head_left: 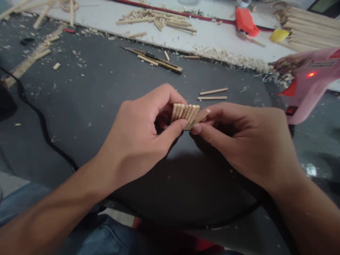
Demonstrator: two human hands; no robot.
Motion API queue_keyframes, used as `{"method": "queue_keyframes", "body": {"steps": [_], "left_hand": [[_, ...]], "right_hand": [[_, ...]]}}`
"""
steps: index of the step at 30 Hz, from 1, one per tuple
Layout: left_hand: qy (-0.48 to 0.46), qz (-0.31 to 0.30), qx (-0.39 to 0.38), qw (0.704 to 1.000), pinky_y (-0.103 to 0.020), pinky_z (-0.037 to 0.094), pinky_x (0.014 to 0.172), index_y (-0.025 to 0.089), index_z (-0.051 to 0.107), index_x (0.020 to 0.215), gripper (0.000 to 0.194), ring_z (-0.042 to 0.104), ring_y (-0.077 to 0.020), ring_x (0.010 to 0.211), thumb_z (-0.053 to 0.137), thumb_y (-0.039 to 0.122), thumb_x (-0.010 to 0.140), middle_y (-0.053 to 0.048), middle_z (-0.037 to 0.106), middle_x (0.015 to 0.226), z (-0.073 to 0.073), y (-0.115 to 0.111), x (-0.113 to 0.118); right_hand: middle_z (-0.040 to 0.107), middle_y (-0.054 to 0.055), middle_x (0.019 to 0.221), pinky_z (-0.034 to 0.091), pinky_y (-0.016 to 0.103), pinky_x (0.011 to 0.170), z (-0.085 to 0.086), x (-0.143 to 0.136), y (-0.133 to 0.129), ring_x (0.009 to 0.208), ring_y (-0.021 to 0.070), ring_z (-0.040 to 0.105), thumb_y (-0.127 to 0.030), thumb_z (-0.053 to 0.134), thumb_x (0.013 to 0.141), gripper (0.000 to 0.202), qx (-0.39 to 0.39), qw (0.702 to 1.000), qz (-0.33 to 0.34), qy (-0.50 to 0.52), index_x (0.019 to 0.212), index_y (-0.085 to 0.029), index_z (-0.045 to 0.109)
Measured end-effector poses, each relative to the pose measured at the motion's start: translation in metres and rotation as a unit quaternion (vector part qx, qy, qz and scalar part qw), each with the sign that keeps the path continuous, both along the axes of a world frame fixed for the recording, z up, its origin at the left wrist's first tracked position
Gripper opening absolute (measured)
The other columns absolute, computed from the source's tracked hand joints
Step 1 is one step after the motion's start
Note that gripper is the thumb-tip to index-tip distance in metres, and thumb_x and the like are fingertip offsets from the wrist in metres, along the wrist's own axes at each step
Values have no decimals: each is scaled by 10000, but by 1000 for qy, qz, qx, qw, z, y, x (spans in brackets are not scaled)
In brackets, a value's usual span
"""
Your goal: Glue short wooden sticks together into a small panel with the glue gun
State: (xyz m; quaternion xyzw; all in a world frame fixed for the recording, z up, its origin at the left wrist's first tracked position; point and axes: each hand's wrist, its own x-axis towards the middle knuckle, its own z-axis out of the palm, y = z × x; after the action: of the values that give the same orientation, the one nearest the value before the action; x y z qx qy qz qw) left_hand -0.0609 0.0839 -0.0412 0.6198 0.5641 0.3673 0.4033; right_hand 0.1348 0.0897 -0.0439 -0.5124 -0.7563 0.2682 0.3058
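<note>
Between thumb and fingers, my left hand grips a row of short wooden sticks standing side by side. My right hand pinches a single wooden stick, slanted against the right end of that row. The thumbs nearly meet at the row's lower edge. Two loose sticks lie on the dark table just beyond my hands. The fingertips behind the row are partly hidden.
A pink glue gun with a lit red light stands at the right. A craft knife lies beyond my hands. Farther back are a stick pile, an orange object and long rods. A black cable crosses the left.
</note>
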Motion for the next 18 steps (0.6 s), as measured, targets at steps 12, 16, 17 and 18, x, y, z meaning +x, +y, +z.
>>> {"method": "queue_keyframes", "body": {"steps": [12,16,17,18], "left_hand": [[64,-47,68,995,-232,451,632,229,705,924,49,675,-133,725,750,229,905,61,747,831,0,4,-6],[99,-59,88,989,-210,480,628,249,669,941,63,684,-109,727,704,202,917,98,742,836,-1,4,-6],[102,-61,90,989,-203,483,626,252,664,944,61,686,-101,728,698,205,924,104,742,838,-1,3,-6],[103,-63,91,988,-196,487,629,255,660,946,60,687,-93,731,694,207,929,108,741,841,-1,3,-7]], "right_hand": [[754,-54,752,484,163,586,1,-1,1,640,101,695,-186,752,902,71,-10,1000,-5,7,868,-229,798],[735,-60,693,490,152,562,4,-1,2,630,104,705,-160,766,877,81,-31,999,-7,21,844,-226,799],[726,-63,675,491,150,558,4,-1,2,627,103,704,-161,769,874,82,-35,999,-9,24,835,-226,798],[719,-64,663,493,149,558,4,-1,2,625,102,703,-166,774,873,79,-36,999,-11,27,829,-227,797]]}}
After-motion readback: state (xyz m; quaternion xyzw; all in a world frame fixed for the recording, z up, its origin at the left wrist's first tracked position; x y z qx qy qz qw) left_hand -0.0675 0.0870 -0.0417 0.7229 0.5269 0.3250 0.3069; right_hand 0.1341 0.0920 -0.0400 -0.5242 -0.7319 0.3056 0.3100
